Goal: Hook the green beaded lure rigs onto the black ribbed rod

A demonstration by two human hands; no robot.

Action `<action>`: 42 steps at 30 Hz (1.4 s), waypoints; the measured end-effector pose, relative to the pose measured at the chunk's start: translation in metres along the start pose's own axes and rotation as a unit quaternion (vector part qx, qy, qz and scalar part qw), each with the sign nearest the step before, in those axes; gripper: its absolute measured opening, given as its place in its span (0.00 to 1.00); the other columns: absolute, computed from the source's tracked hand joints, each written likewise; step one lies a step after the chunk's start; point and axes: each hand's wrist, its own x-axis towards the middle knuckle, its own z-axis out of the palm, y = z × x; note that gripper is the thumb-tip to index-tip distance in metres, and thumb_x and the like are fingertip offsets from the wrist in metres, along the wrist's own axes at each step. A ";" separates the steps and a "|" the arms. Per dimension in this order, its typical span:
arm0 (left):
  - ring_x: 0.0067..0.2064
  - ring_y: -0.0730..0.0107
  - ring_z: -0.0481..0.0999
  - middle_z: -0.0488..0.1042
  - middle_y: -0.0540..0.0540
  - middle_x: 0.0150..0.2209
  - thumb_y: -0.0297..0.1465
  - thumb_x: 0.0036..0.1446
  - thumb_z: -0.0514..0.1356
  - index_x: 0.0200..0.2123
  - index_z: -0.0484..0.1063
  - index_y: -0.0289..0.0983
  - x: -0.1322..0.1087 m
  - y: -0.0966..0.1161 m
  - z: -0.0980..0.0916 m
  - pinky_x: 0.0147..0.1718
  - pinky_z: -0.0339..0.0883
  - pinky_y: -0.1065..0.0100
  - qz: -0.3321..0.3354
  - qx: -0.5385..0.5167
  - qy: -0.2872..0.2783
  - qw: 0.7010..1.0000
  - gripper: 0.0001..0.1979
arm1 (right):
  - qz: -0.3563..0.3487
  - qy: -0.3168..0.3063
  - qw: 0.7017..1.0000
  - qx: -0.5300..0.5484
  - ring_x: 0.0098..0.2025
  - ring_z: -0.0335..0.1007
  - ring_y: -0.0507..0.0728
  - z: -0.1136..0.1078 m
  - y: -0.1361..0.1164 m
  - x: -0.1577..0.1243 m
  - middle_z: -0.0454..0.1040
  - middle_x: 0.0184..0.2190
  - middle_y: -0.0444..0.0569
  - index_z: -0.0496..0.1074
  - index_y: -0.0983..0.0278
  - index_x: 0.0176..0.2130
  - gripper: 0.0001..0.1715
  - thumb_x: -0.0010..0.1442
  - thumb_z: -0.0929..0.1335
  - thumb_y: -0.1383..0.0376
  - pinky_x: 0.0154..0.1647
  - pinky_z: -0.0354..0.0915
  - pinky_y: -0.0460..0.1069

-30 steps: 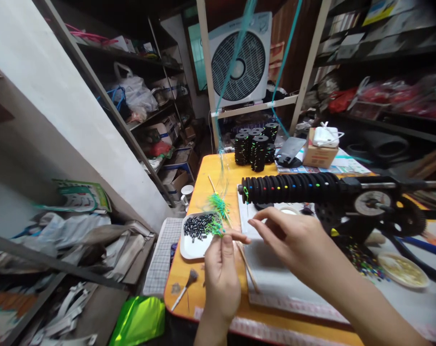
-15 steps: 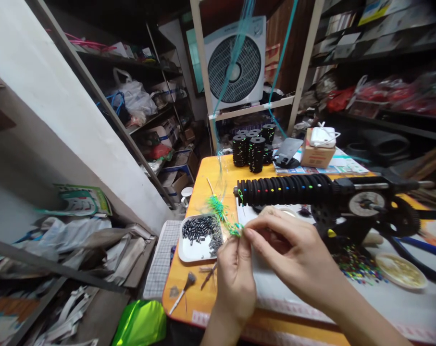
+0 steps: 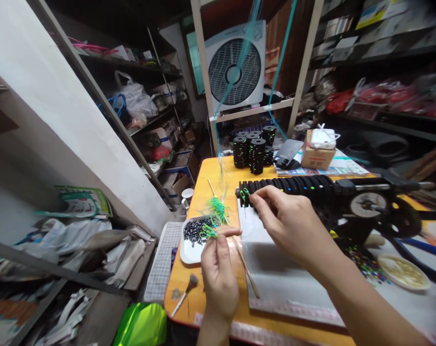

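Our left hand (image 3: 219, 274) grips a bunch of green and blue loops (image 3: 207, 231) between thumb and forefinger, above the right part of a white tray (image 3: 186, 255). Our right hand (image 3: 288, 221) pinches a small green loop (image 3: 247, 191) at the left end of a ringed black roller (image 3: 311, 182), just beside a hanging loop (image 3: 242, 198). In the tray we see black beads (image 3: 192, 230). Next to it, a stick (image 3: 249, 274) slants across the yellow worktop (image 3: 202, 175), a green tuft (image 3: 217, 207) near its far end; a brush (image 3: 186, 293) lies closer to us. To the right, coloured beads (image 3: 371, 269) are scattered beside a dish (image 3: 425, 284), below a dial (image 3: 367, 204). Farther back we have black spools (image 3: 256, 158) grouped upright, a cardboard box (image 3: 316, 156) and, beyond the worktop, a fan (image 3: 234, 72).
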 end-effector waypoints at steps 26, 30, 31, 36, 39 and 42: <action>0.43 0.61 0.77 0.79 0.41 0.40 0.42 0.69 0.49 0.43 0.78 0.37 -0.014 0.001 0.014 0.45 0.67 0.65 0.014 0.001 -0.117 0.993 0.21 | -0.037 -0.083 0.981 0.170 0.29 0.66 0.50 -0.019 -0.020 -0.038 0.70 0.27 0.44 0.75 0.60 0.35 0.07 0.64 0.67 0.67 0.27 0.61 0.45; 0.41 0.62 0.77 0.79 0.41 0.38 0.40 0.69 0.51 0.41 0.78 0.36 -0.013 -0.003 0.017 0.42 0.68 0.66 0.019 0.003 -0.102 0.995 0.19 | -0.023 -0.064 0.980 0.188 0.28 0.67 0.50 -0.016 -0.013 -0.035 0.72 0.27 0.44 0.75 0.61 0.33 0.09 0.64 0.66 0.66 0.28 0.62 0.45; 0.42 0.62 0.77 0.79 0.41 0.39 0.40 0.69 0.51 0.41 0.78 0.36 -0.012 -0.004 0.016 0.44 0.68 0.65 0.018 0.001 -0.088 0.996 0.19 | -0.016 -0.053 0.981 0.186 0.28 0.68 0.50 -0.014 -0.011 -0.033 0.73 0.27 0.44 0.75 0.62 0.33 0.10 0.65 0.66 0.65 0.29 0.62 0.45; 0.47 0.62 0.77 0.80 0.42 0.43 0.43 0.67 0.52 0.50 0.77 0.37 -0.008 -0.002 0.012 0.50 0.66 0.64 0.004 -0.022 -0.019 1.000 0.21 | 0.027 0.017 0.992 0.121 0.20 0.62 0.48 -0.006 0.003 -0.016 0.72 0.21 0.41 0.75 0.64 0.32 0.12 0.65 0.66 0.61 0.23 0.56 0.46; 0.46 0.62 0.77 0.80 0.43 0.40 0.44 0.67 0.53 0.48 0.78 0.38 -0.008 0.001 0.010 0.47 0.67 0.64 -0.008 -0.019 0.013 1.000 0.20 | 0.031 0.017 0.994 0.101 0.21 0.65 0.49 -0.003 0.007 -0.009 0.73 0.21 0.42 0.74 0.65 0.32 0.12 0.65 0.65 0.63 0.25 0.58 0.45; 0.44 0.61 0.76 0.80 0.43 0.39 0.44 0.66 0.53 0.45 0.79 0.38 -0.009 0.003 0.008 0.46 0.67 0.64 0.000 -0.006 0.023 1.000 0.19 | 0.034 0.006 0.996 0.085 0.20 0.66 0.49 -0.003 0.008 -0.008 0.73 0.20 0.42 0.75 0.65 0.31 0.13 0.65 0.65 0.63 0.24 0.57 0.46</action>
